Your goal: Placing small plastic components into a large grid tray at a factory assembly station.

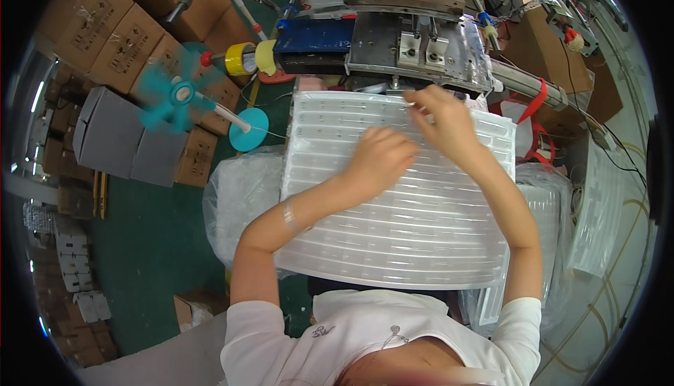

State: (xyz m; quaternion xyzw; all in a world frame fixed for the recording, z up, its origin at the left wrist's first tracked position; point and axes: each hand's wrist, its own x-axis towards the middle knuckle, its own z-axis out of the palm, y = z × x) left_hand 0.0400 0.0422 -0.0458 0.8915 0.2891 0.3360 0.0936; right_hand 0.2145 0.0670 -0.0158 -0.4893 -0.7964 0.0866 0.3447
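In front of me lies a large translucent white plastic tray (393,224) with long parallel ribs and rows of small pockets. My left hand (381,155) is closed over its upper middle, fingers curled inward; whatever they hold is hidden. Close to the tray's far edge, my right hand (444,120) pinches with thumb and fingers. A tiny pale bit shows at those fingertips, too small to name. Just beyond the right fingers stands a metal machine (382,45) with a flat steel plate and two small clamp blocks (421,50) on it.
To the left, a teal fan (184,92) stands beside stacked cardboard boxes (126,42) and grey boxes (116,133). A yellow tape roll (241,59) sits left of the machine. Plastic-wrapped bundles (242,203) flank the tray. Red straps (537,105) and cables hang at the right.
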